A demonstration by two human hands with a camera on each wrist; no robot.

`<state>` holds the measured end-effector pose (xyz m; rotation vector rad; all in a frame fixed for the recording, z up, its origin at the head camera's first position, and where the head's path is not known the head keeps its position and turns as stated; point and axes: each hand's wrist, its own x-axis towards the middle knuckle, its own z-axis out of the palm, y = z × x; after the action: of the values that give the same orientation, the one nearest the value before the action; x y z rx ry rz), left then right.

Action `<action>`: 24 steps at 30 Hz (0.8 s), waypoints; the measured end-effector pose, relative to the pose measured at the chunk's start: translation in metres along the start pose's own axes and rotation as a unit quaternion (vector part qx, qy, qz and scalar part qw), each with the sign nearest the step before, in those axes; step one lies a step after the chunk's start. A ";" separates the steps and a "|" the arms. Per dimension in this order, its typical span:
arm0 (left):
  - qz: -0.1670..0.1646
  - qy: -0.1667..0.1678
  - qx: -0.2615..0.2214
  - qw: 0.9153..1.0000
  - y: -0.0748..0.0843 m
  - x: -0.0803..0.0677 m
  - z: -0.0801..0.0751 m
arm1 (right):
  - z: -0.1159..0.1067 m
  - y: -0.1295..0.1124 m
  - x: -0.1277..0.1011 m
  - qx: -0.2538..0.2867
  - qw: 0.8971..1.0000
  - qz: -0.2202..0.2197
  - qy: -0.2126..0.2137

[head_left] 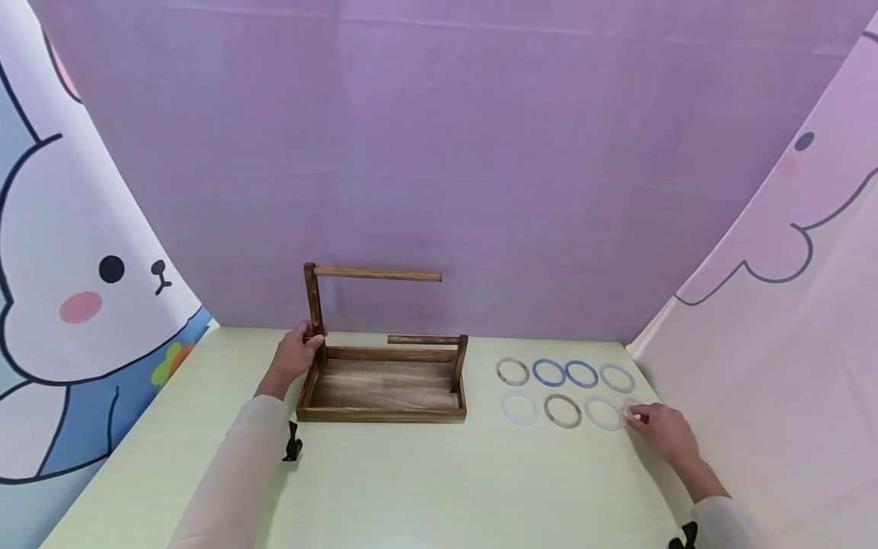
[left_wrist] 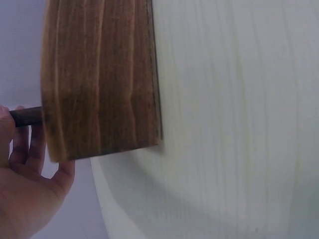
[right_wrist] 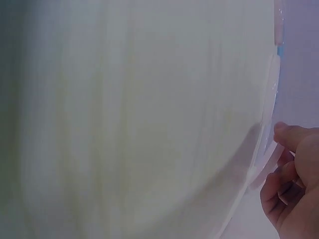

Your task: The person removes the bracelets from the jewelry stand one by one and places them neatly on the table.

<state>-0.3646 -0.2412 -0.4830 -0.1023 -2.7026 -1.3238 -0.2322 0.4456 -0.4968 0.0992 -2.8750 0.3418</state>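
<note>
A brown wooden rack stands on the table, with a shallow tray base (head_left: 381, 416), a tall post holding a long bar (head_left: 377, 273), and a shorter post with a low bar (head_left: 424, 340). My left hand (head_left: 295, 355) grips the tall post (left_wrist: 26, 116) just above the tray's left end. At the far right, my right hand (head_left: 664, 431) pinches a pale translucent ring (head_left: 627, 406) between thumb and fingers. In the right wrist view, the ring's edge (right_wrist: 269, 167) shows by the fingertips, low over the table. A clear pale ring (head_left: 604, 428) lies just left of it.
More rings lie in two rows right of the rack: two blue ones (head_left: 535, 373), a lavender one (head_left: 617, 391), a white one (head_left: 519, 424) and brownish ones (head_left: 562, 426). A purple cloth (head_left: 521, 191) rises behind the table (head_left: 425, 488); cartoon-printed cloths (head_left: 82, 229) flank both sides.
</note>
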 end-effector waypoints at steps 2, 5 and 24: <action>0.000 -0.002 0.002 1.000 0.000 -0.001 0.000 | 0.001 0.002 0.001 -0.007 1.000 0.000 -0.007; 0.000 -0.002 0.003 1.000 0.001 -0.001 0.000 | 0.003 0.006 0.002 -0.013 1.000 0.003 -0.014; 0.002 0.001 0.005 1.000 0.001 0.000 0.000 | 0.001 0.005 0.002 -0.009 0.999 0.001 -0.054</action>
<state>-0.3642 -0.2402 -0.4821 -0.1059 -2.7063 -1.3086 -0.2351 0.4498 -0.4978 0.1161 -2.9841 0.3213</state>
